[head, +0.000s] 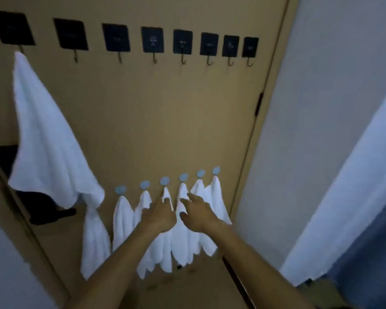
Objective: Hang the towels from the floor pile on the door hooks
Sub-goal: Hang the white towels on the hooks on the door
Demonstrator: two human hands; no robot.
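A tan door (156, 121) carries an upper row of several black hook plates (152, 40) and a lower row of several round blue hooks (164, 180). One large white towel (47, 139) hangs from the leftmost black hook. Several small white towels (123, 219) hang from the blue hooks. My left hand (158, 214) pinches the small towel under the third blue hook. My right hand (197, 211) reaches with loosely spread fingers and touches the neighbouring small towel (183, 195). The floor pile is out of sight.
A black door handle (51, 214) sticks out at the lower left beside the large towel. A grey wall (310, 108) runs on the right, with white and blue fabric (354, 197) hanging at the far right. The other black hooks hold nothing.
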